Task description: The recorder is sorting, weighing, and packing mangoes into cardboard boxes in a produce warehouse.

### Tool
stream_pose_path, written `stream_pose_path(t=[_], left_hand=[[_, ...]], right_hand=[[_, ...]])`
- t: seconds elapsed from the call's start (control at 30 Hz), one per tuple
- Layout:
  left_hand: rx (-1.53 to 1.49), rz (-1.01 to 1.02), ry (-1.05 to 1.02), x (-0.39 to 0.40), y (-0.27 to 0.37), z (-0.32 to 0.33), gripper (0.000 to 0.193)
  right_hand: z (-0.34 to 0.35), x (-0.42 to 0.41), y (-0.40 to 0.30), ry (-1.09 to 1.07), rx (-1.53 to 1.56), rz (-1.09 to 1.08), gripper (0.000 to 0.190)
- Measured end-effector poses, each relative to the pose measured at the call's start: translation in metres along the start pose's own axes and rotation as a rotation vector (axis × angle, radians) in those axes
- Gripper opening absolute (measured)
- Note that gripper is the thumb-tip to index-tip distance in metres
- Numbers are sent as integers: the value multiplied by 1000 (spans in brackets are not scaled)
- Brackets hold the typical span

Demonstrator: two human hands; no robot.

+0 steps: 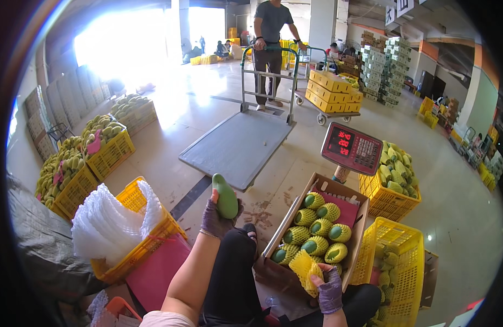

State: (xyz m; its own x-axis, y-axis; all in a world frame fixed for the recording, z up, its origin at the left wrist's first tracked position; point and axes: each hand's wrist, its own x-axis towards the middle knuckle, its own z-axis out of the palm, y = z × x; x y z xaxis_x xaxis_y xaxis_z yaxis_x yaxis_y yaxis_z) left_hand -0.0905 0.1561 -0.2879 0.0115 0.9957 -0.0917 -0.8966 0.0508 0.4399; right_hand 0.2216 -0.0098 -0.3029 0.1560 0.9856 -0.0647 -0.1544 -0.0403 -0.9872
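My left hand (221, 214), in a purple fingerless glove, holds up a bare green mango (225, 197) in front of my knee. In my right hand (327, 284), gloved alike, is a yellow foam net sleeve (305, 272), held over the near end of an open cardboard box (360, 249). Several mangoes in yellow foam nets (316, 245) lie in rows in that box, with a pink sheet (343, 208) at its far end. Behind the box stands a scale display (351, 148) with lit red digits. The box hides most of the scale.
A yellow crate with white foam nets (108, 225) stands at left, pink sheets (157, 272) beside it. Crates of mangoes (110, 157) line the left; more crates (398, 261) stand right. Ahead, a person (272, 45) holds the handle of a flat trolley (239, 143); a loaded trolley (329, 96) is behind.
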Motion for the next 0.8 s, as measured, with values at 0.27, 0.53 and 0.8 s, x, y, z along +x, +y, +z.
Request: stream_pose_path(t=[0.27, 0.53, 0.8], left_hand=[[-22, -12, -188, -13, 1, 21, 51], [-154, -27, -141, -15, -1, 13, 44], [-47, 45, -112, -16, -3, -2, 41]], right_hand=[[0, -3, -3, 12, 24, 8, 34], [0, -3, 1, 1, 18, 7, 33], [1, -3, 2, -3, 47, 12, 33]])
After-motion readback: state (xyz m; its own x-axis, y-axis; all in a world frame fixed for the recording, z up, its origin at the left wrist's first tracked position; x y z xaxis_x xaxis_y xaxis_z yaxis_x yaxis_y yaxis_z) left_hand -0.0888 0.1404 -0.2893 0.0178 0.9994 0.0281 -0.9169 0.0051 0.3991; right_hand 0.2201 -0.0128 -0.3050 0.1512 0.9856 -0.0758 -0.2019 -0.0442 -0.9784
